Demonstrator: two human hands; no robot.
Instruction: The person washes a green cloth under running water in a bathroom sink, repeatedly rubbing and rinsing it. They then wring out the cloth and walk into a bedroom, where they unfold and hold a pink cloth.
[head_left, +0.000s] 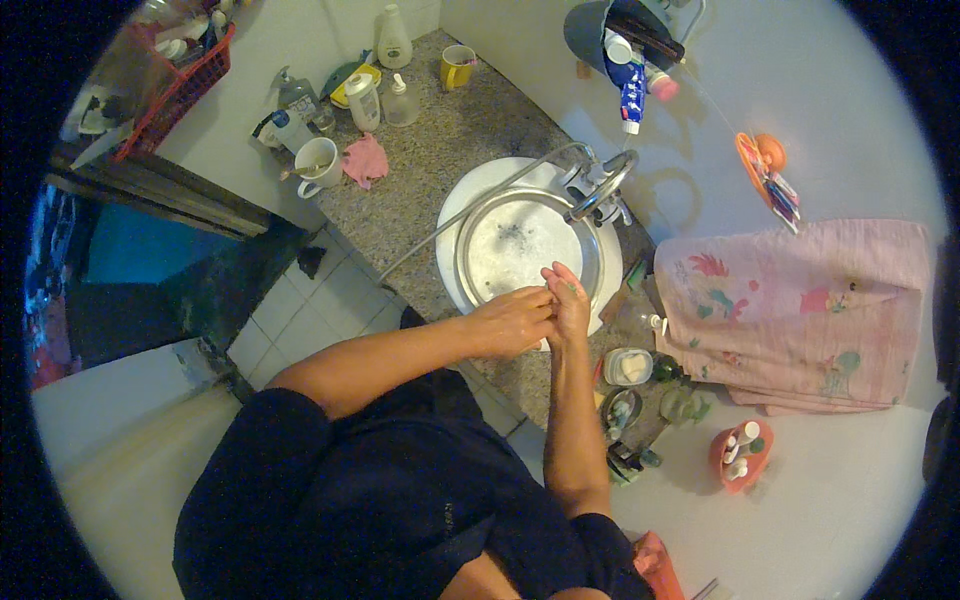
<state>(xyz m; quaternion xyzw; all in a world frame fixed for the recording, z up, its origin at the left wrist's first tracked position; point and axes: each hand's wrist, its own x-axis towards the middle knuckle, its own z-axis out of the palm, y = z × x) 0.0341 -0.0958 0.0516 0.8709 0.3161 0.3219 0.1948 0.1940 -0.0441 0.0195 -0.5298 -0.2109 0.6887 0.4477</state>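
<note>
My left hand (511, 322) reaches in from the left, its bent fingers against the palm side of my right hand (568, 304); its fingertips are partly hidden. My right hand points upward with its fingers extended, and a small green spot shows near them. Both hands touch over the near rim of a round metal basin (466, 274), which sits in a white washbasin (450, 202). Dark specks lie on the basin's pale bottom. A curved chrome faucet (616, 176) stands behind it at the right. No water stream can be made out.
Bottles, a white mug (318, 166), a pink cloth (365, 160) and a yellow mug (457, 67) stand on the speckled stone counter (420, 150). At right hangs a pink towel (795, 315). A soap box (628, 367) and small containers lie beside my right forearm. A grey hose crosses the basin.
</note>
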